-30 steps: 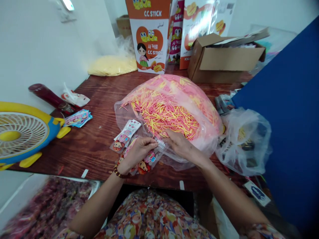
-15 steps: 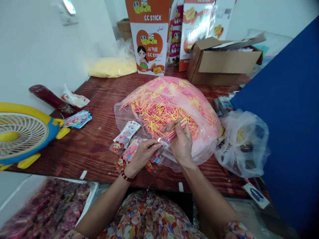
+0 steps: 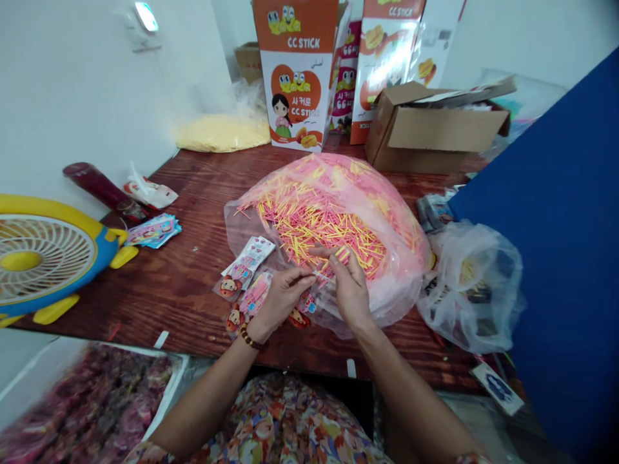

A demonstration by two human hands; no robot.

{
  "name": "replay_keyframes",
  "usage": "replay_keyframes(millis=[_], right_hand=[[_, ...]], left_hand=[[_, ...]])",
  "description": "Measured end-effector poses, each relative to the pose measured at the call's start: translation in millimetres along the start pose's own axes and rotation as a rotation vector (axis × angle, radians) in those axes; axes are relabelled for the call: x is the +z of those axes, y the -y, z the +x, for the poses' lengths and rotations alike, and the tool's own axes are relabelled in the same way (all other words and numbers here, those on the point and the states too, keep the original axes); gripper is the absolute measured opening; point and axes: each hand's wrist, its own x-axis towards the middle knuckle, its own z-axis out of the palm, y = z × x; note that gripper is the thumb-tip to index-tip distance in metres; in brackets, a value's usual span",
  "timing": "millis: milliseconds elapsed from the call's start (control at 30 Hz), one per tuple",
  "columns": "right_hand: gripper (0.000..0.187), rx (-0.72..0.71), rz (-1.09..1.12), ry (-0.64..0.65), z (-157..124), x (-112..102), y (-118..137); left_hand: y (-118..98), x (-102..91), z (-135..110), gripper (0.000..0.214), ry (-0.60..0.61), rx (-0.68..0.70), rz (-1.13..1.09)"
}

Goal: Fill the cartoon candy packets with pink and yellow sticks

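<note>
My left hand [image 3: 278, 298], a beaded bracelet at its wrist, pinches the edge of a small clear printed packet [image 3: 306, 303]. My right hand [image 3: 352, 291] is closed around a small bunch of pink and yellow sticks [image 3: 342, 254], their lower ends close to the packet's mouth. Whether the ends are inside it I cannot tell. Behind both hands, a large clear bag [image 3: 399, 277] lies open, heaped with loose pink and yellow sticks [image 3: 314, 222]. Left of my left hand are a filled packet [image 3: 256, 293] and a stack of flat printed packets [image 3: 249, 261].
A yellow and blue fan [image 3: 104, 248] stands at the left, near a dark red bottle [image 3: 94, 183]. Printed cartons [image 3: 294, 84] and an open brown box [image 3: 435, 132] line the back. At right are a crumpled plastic bag [image 3: 471, 290] and a blue panel [image 3: 570, 225].
My right hand has come down and slightly left with the sticks, nearer the packet in my left hand. The whole view has shifted a little.
</note>
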Motion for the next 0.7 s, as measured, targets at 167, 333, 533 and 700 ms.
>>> replay_keyframes(millis=[167, 333, 533, 700], right_hand=[[0.027, -0.026, -0.173, 0.216, 9.4, -16.8, 8.0], [0.041, -0.193, -0.569, 0.368, 17.1, -34.2, 12.2], [0.04, -0.167, -0.606, 0.451, 27.5, -55.5, 14.9], [0.021, -0.151, -0.645, 0.349, 30.4, -58.0, 13.5]], left_hand=[[1.6, 2.0, 9.6, 0.019, -0.027, -0.008, -0.107], [-3.0, 6.9, 19.4, 0.016, -0.059, 0.003, -0.167], [-3.0, 6.4, 26.4, 0.016, -0.097, 0.02, -0.219], [-4.7, -0.3, 26.5, 0.015, -0.109, 0.056, -0.173]])
